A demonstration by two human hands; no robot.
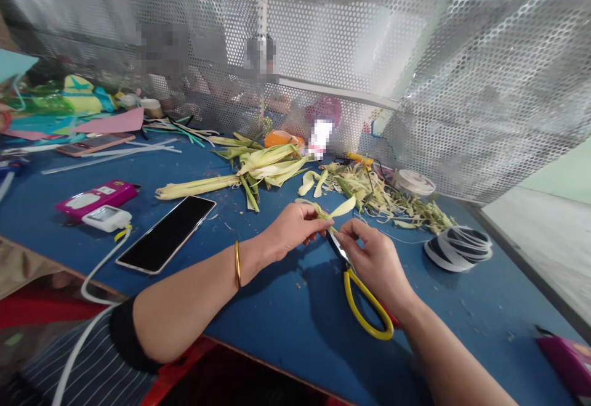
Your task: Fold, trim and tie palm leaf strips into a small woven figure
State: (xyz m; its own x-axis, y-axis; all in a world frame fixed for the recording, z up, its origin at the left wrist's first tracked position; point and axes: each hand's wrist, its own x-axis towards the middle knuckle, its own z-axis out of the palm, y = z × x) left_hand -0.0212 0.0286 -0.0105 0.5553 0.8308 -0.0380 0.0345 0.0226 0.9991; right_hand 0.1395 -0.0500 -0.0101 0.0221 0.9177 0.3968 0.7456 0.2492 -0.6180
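Note:
My left hand (293, 228) pinches a thin pale-green leaf strip (333, 211) over the blue table (286, 313). My right hand (373, 260) meets it at the fingertips, closed on the same strip. Yellow-handled scissors (364, 301) lie under my right hand with the blades pointing toward the strip; I cannot tell whether the hand also grips them. A gold bangle sits on my left wrist.
Corn-husk leaves (258, 169) and a heap of cut strips (392, 199) lie beyond my hands. A black phone (166, 233), a white charger (107, 217) and a pink case (96, 196) are at left. A coil of ribbon (459, 247) lies at right. A perforated metal screen (415, 73) backs the table.

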